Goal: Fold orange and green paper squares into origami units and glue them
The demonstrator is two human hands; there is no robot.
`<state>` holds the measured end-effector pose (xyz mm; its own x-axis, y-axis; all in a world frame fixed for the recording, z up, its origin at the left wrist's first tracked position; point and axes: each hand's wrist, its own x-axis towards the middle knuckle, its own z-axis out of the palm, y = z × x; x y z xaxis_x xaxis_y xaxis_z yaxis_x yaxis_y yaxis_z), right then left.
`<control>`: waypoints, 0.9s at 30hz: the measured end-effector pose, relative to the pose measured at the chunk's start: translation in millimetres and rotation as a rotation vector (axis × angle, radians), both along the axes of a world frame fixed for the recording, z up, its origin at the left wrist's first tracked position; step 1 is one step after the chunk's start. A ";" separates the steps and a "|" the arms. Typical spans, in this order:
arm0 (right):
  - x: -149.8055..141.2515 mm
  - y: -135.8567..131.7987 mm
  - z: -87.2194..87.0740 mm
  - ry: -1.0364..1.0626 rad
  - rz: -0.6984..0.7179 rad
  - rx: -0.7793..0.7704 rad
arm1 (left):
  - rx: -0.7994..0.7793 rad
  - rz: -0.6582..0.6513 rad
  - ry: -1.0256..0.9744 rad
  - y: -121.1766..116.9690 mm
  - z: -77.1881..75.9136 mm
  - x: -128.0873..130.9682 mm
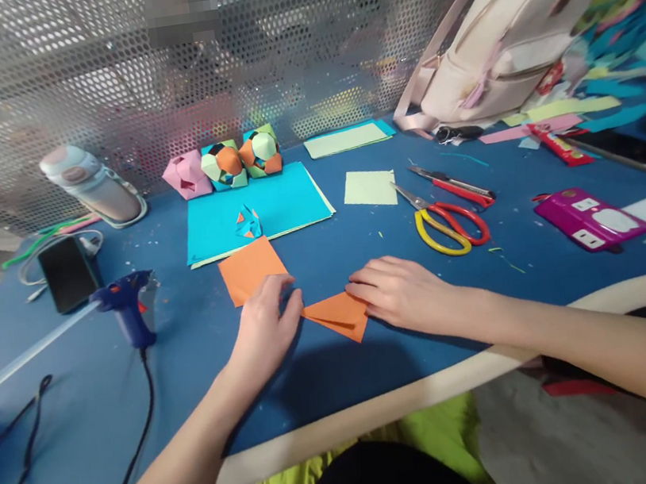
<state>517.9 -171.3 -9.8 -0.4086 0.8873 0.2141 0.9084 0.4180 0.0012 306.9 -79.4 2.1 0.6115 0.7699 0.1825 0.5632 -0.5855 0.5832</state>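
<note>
An orange sheet of origami paper (339, 314), folded into a pointed shape with a loose flap, lies on the blue table between my hands. At its left tip, my left hand (267, 319) is closed, with the thumb against the paper. My right hand (398, 295) has its fingers over the right edge of the fold, and its thumb is partly hidden. Just beyond my left hand is a flat orange square (250, 270). A small blue and orange folded piece (248, 222) rests on the turquoise sheets (207, 234) behind it.
Yellow-and-red scissors (446, 225) and a red cutter (456, 187) lie right of a pale green square (369, 188). A blue glue gun (131, 305), phone (67, 271) and bottle (92, 186) stand left. Folded paper balls (223, 164) line the back; a backpack (511, 39) leans right.
</note>
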 end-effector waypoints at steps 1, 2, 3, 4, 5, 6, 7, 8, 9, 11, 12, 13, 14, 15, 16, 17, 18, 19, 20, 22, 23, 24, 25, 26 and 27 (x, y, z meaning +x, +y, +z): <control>0.4 6.0 0.9 0.023 0.002 -0.016 | -0.069 0.008 -0.044 1.0 -0.3 0.1; 0.4 11.3 2.1 0.066 -0.001 -0.033 | -0.131 0.008 -0.087 1.4 -0.7 0.3; 0.0 15.9 3.8 0.127 -0.007 -0.052 | -0.185 0.001 -0.129 1.5 -1.1 0.7; -0.8 19.8 6.0 0.203 -0.013 -0.074 | -0.235 -0.011 -0.167 1.4 -1.6 1.2; -1.9 23.0 8.4 0.287 -0.022 -0.099 | -0.280 -0.022 -0.199 1.3 -2.0 1.7; -3.2 25.6 10.7 0.378 -0.033 -0.124 | -0.324 -0.029 -0.222 1.3 -2.4 2.1; -4.5 27.9 12.6 0.479 -0.052 -0.150 | -0.368 -0.028 -0.238 1.5 -2.6 2.5; -5.6 30.1 13.5 0.595 -0.084 -0.175 | -0.411 -0.015 -0.253 1.8 -2.8 2.9; -6.4 32.2 13.3 0.724 -0.126 -0.205 | -0.449 0.008 -0.270 2.1 -2.9 3.2; -7.0 36.6 9.3 0.997 -0.221 -0.264 | -0.506 0.071 -0.318 2.6 -3.1 4.2; -7.0 38.6 6.0 1.123 -0.267 -0.283 | -0.525 0.111 -0.353 2.5 -3.3 4.8; -7.0 40.5 2.3 1.238 -0.310 -0.292 | -0.536 0.153 -0.393 2.1 -3.7 5.6; -7.4 41.9 -1.2 1.346 -0.349 -0.294 | -0.542 0.189 -0.435 1.3 -4.4 6.7; -8.3 42.8 -4.2 1.448 -0.387 -0.299 | -0.542 0.224 -0.476 0.1 -5.4 7.9; -9.8 43.1 -6.4 1.549 -0.420 -0.319 | -0.541 0.254 -0.517 -1.5 -6.7 9.4; -11.8 42.8 -7.6 1.642 -0.443 -0.360 | -0.545 0.275 -0.551 -3.4 -8.2 11.1; -14.1 42.1 -7.8 1.718 -0.452 -0.411 | -0.560 0.280 -0.573 -5.4 -9.7 12.8; -16.5 41.0 -7.3 1.764 -0.449 -0.454 | -0.581 0.268 -0.582 -7.6 -11.1 14.6; -18.5 39.7 -6.2 1.769 -0.441 -0.472 | -0.610 0.242 -0.579 -9.6 -12.1 16.1; -20.3 36.7 -2.7 1.662 -0.420 -0.440 | -0.657 0.171 -0.558 -13.0 -12.6 18.3; -20.0 35.2 -0.7 1.580 -0.406 -0.418 | -0.667 0.137 -0.552 -14.3 -12.1 18.9; -18.9 33.7 1.0 1.502 -0.387 -0.414 | -0.676 0.109 -0.557 -15.1 -11.1 19.3; -17.4 32.3 2.4 1.440 -0.361 -0.430 | -0.696 0.088 -0.572 -15.7 -10.0 19.6; -15.8 31.1 3.3 1.399 -0.331 -0.457 | -0.733 0.072 -0.594 -16.0 -8.9 19.8; -14.4 30.1 3.5 1.378 -0.304 -0.484 | -0.782 0.063 -0.624 -16.2 -8.0 20.2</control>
<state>503.5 -141.2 -6.3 0.0734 0.9952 -0.0643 0.1307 -0.0735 -0.9887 327.1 -95.6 -5.9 0.5328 0.8385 -0.1141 0.0417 0.1086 0.9932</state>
